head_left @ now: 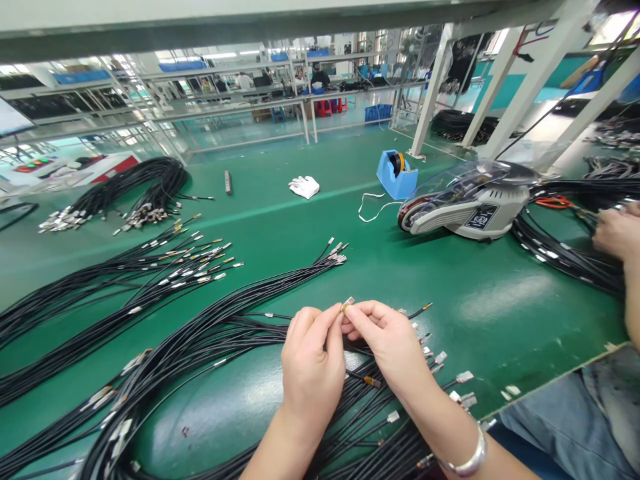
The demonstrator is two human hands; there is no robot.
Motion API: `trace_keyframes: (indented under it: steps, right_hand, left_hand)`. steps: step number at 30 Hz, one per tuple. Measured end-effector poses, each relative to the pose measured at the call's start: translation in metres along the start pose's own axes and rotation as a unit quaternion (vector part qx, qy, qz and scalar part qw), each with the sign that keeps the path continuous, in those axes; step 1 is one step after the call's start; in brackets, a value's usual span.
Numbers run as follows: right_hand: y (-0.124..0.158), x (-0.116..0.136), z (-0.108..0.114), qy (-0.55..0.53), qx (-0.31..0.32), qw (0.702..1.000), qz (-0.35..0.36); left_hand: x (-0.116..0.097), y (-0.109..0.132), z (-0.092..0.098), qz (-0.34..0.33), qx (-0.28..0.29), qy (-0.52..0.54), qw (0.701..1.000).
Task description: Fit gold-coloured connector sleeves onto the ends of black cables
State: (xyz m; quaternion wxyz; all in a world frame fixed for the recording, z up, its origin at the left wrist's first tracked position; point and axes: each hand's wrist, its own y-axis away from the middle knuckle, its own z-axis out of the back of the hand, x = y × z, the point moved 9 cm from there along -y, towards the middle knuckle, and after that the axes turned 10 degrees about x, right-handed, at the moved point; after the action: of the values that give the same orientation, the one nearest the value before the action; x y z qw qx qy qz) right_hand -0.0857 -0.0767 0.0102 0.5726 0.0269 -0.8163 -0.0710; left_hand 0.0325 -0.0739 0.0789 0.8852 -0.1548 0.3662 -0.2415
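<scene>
My left hand (311, 360) and my right hand (387, 337) meet fingertip to fingertip, both pinching the end of a black cable. Between the thumbs shows its small metal connector (350, 301), with a bit of amber tape at its base. Most of that cable is hidden by my fingers. Under my forearms spreads a bundle of black cables (360, 400) with metal ends, some wrapped in amber. Left of my hands, another bundle of black cables (200, 320) curves across the green table, its silvery tips (337, 253) lying just beyond my fingers.
More cable bundles (150, 267) lie on the left. Farther back are a white glove (304, 187), a small grey bar (229, 183) and a blue tape dispenser (397, 175). A grey tape machine (470, 203) stands at right, near a co-worker's hand (617, 230) beside coiled cables (565, 247).
</scene>
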Motion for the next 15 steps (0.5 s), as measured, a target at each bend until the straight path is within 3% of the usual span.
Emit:
trace_keyframes:
  steps: [10, 15]
  right_hand:
    - [-0.0004, -0.0008, -0.0016, 0.007, -0.009, 1.0, -0.016]
    - [-0.0032, -0.0017, -0.0061, -0.004, 0.016, 0.999, -0.029]
  left_hand:
    - [-0.0008, -0.0008, -0.0003, 0.003, 0.004, 0.004, 1.0]
    - [-0.0004, -0.002, 0.0004, 0.005, 0.007, 0.026, 1.0]
